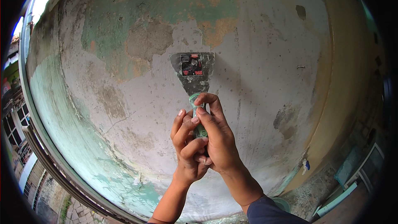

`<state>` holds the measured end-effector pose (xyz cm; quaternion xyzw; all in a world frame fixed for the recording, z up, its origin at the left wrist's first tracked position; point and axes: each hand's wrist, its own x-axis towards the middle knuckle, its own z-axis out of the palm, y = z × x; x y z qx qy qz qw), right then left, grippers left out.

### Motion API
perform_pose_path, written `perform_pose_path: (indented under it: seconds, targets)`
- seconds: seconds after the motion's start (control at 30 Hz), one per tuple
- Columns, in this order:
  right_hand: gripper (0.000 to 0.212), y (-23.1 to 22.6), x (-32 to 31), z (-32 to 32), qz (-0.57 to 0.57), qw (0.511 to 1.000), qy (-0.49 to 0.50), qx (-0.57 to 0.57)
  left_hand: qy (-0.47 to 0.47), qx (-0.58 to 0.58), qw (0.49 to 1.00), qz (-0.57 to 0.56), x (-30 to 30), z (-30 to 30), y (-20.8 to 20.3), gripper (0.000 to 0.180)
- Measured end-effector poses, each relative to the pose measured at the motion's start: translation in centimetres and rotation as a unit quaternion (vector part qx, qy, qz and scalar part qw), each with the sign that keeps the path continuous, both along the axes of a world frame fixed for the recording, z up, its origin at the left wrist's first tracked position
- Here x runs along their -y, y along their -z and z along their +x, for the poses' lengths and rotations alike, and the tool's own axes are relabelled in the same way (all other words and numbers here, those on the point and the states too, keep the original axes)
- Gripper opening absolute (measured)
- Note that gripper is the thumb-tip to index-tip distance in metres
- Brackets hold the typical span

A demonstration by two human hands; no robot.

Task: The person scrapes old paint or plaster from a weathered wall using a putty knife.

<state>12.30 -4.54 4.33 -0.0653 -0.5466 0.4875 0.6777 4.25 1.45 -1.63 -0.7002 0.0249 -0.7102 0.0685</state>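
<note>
A putty scraper [193,71] with a wide grey metal blade and a green handle stands upright against a weathered wall [257,58]. Its blade edge touches the plaster near the middle of the view, and a small printed label sticks to the blade. My left hand [186,149] wraps the lower part of the handle from the left. My right hand [217,135] closes over the handle from the right, with its fingertips at the handle's top just under the blade. Both hands overlap and hide most of the handle.
The wall has peeling green and tan paint with bare grey plaster patches and cracks. A metal window frame [49,157] curves along the left, with buildings beyond it. Framed panels [352,174] lean at the lower right, near a rough floor.
</note>
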Motion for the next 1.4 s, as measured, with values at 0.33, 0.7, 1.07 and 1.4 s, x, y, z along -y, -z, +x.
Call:
perform_pose_path:
  seconds: [0.33, 0.7, 1.07, 1.4]
  targets:
    - [0.02, -0.3, 0.9, 0.5, -0.025, 0.999, 0.018, 0.043, 0.019, 0.042, 0.999, -0.005, 0.0, 1.4, 0.4, 0.039]
    - [0.02, -0.7, 0.6, -0.3, -0.018, 0.994, 0.079, 0.074, 0.018, 0.069, 0.997, 0.027, -0.9, 1.3, -0.3, 0.043]
    - [0.02, -1.6, 0.9, -0.3, -0.034, 0.997, 0.051, 0.05, 0.0, 0.05, 0.999, 0.019, -0.5, 0.8, -0.7, 0.045]
    - [0.02, -3.7, 0.3, -0.5, -0.003, 0.993, 0.112, 0.036, 0.048, 0.029, 0.998, 0.037, -0.9, 0.5, -3.5, 0.039]
